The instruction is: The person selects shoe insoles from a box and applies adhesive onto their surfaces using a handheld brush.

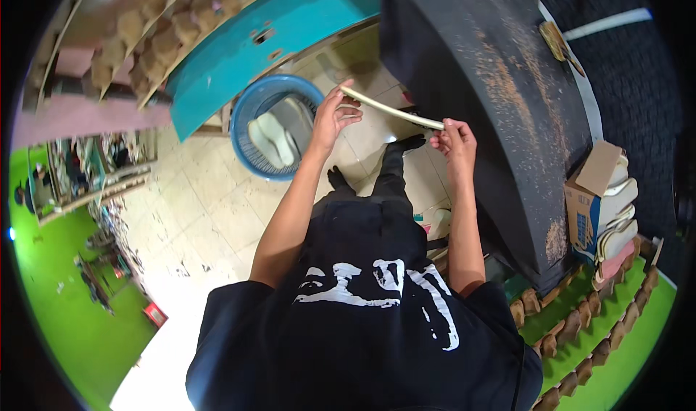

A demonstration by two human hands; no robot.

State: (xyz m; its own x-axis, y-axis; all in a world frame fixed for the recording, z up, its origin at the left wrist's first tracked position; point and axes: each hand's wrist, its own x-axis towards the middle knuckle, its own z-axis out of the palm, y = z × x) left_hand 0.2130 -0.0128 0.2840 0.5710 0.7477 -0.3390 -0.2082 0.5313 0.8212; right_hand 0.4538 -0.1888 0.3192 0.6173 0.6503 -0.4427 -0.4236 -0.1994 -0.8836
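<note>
Between my two hands a cream shoe sole (391, 111) is held up, seen edge-on as a thin strip with a slight sag. Its far-left end is pinched by my left hand (336, 117), whose other fingers are spread. My right hand (457, 144) grips the opposite end between thumb and fingers. Below and left of the left hand, a blue plastic basket (241, 106) stands on the floor with similar pale soles (272, 139) inside. The face of the held sole cannot be made out from this angle.
A dark-covered bench (500, 113) strewn with brown shavings runs along my right. On it lie a brush (557, 42) and a cardboard box (582, 211) packed with soles. Racks of brown shoe lasts (569, 327) stand lower right. A teal panel (239, 59) borders the far left.
</note>
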